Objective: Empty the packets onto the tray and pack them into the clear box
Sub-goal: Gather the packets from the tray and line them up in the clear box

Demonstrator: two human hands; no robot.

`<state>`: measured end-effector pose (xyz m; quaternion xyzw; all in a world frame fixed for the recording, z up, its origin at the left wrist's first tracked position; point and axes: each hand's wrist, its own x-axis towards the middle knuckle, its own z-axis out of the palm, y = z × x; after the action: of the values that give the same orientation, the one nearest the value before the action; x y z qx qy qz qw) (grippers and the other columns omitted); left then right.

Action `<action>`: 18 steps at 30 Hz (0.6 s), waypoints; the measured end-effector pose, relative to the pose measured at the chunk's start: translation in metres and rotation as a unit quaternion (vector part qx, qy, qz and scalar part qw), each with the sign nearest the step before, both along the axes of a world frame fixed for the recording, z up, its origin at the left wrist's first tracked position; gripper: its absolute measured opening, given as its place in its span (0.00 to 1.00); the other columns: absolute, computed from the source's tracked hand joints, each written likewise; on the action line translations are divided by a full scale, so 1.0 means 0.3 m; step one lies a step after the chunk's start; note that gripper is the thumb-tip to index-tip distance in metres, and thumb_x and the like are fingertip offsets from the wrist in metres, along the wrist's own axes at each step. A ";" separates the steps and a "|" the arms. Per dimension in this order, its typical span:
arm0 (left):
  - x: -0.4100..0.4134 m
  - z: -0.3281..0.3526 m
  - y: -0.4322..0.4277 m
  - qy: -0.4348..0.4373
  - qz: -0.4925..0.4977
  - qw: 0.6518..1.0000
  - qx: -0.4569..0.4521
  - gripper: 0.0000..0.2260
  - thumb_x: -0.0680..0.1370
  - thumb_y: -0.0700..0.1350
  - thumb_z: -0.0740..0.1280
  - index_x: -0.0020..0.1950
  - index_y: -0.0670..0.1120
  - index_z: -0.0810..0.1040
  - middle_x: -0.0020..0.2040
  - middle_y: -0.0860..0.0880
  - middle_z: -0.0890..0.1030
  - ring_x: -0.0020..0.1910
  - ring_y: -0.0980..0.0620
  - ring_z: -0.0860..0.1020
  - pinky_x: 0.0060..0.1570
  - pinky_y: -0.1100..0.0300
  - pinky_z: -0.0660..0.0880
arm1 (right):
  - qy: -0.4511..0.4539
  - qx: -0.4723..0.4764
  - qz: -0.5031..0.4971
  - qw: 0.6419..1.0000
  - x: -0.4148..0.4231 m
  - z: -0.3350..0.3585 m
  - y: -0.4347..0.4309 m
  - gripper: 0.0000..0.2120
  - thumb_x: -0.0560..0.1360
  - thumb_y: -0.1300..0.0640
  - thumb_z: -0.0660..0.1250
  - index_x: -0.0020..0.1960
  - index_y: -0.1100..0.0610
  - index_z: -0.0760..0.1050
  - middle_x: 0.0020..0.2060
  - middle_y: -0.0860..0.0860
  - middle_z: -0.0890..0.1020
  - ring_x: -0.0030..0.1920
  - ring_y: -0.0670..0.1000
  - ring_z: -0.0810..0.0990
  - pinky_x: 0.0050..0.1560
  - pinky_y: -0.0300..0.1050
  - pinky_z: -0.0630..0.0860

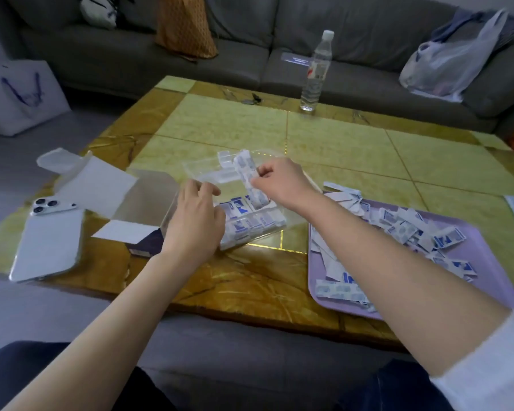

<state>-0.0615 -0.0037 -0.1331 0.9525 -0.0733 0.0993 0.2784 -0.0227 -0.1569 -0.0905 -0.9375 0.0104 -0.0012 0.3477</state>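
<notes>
Right hand (pixel 275 180) pinches thin white-blue paper packets (pixel 244 167), frame ctr: prob light, floppy, slippery; grip mid-stack. Left hand (pixel 195 215) grips clear plastic box (pixel 293 222).

A grey sofa (pixel 131 60) spans ten to two o'clock behind the yellow-and-brown tiled counter (pixel 339 137), with grey floor (pixel 0 173) at nine o'clock in soft light.

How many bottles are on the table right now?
1. A clear water bottle with a white cap stands upright at the far edge of the table, on the side nearest the sofa. No other bottle shows in view.
</notes>
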 end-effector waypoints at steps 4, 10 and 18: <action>-0.009 -0.023 0.008 0.003 -0.001 0.999 -0.044 0.16 0.81 0.43 0.55 0.68 0.42 0.65 0.67 0.46 0.65 0.67 0.50 0.63 0.57 0.63 0.59 | 0.081 -0.041 0.011 0.996 0.050 -0.024 0.072 0.16 0.70 0.64 0.63 0.26 0.57 0.63 0.23 0.53 0.66 0.31 0.53 0.69 0.34 0.41 0.66; -0.029 -0.043 0.013 0.019 0.005 0.998 -0.057 0.17 0.82 0.44 0.54 0.70 0.41 0.63 0.70 0.47 0.62 0.62 0.46 0.72 0.52 0.54 0.70 | 0.198 -0.095 0.009 0.975 0.078 -0.067 0.152 0.11 0.74 0.65 0.62 0.33 0.60 0.68 0.34 0.57 0.77 0.33 0.54 0.77 0.26 0.35 0.72; -0.029 -0.051 0.011 0.020 0.009 0.999 -0.046 0.19 0.82 0.46 0.54 0.71 0.42 0.62 0.72 0.48 0.61 0.60 0.45 0.74 0.51 0.52 0.73 | 0.220 -0.128 0.033 0.966 0.086 -0.100 0.212 0.14 0.75 0.65 0.60 0.31 0.59 0.65 0.30 0.53 0.70 0.36 0.53 0.73 0.30 0.38 0.67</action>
<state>-0.0701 -0.0004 -0.1484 0.9411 -0.0544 0.0860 0.3226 0.0032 -0.0931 -0.1204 -0.9511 0.0556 0.2156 0.2140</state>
